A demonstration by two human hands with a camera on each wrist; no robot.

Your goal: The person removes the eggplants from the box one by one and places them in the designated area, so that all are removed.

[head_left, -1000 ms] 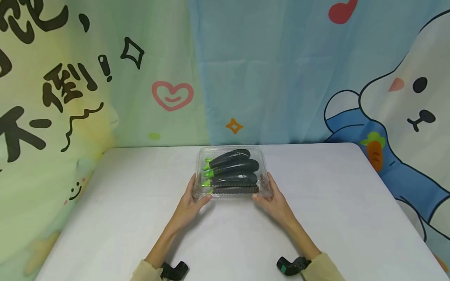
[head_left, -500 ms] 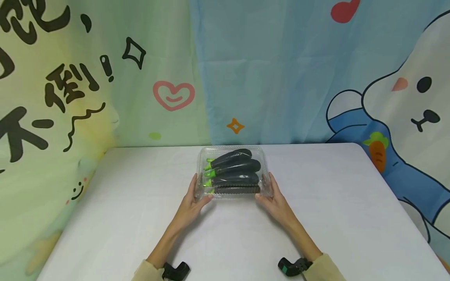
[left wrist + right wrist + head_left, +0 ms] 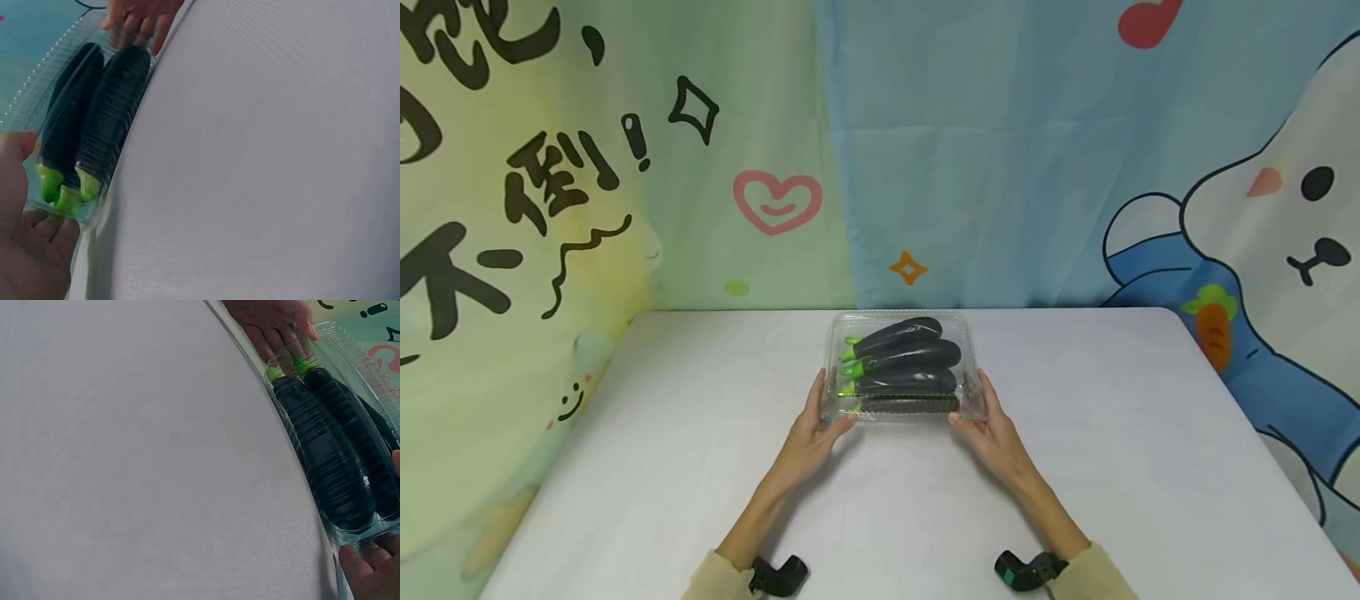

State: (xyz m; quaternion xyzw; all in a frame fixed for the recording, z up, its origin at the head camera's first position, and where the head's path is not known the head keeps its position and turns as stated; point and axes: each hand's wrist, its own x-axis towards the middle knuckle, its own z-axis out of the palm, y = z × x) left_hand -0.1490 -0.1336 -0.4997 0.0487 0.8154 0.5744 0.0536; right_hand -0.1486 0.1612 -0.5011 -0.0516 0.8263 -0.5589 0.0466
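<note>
A clear plastic clamshell box (image 3: pixel 967 350) holds several dark eggplants (image 3: pixel 906 357) with bright green stem ends pointing left. My left hand (image 3: pixel 805 442) grips its left end, thumb at the near edge. At the opposite end, my right hand (image 3: pixel 998 442) holds it in the same way. The left wrist view shows the thumb and fingers of my left hand (image 3: pixel 34 250) on opposite faces of the box, near the green stems. Fingers of my right hand (image 3: pixel 375 575) touch the box's lower end in the right wrist view. Parts of both hands are hidden by the box.
A white-covered table (image 3: pixel 910 508) lies under the arms. Behind its far edge hangs a printed cloth backdrop (image 3: pixel 985 167). Black wrist devices (image 3: pixel 778 577) sit at both sleeve cuffs.
Backdrop, hands and box all appear slightly farther right in the head view. Both hands keep the same hold on the box.
</note>
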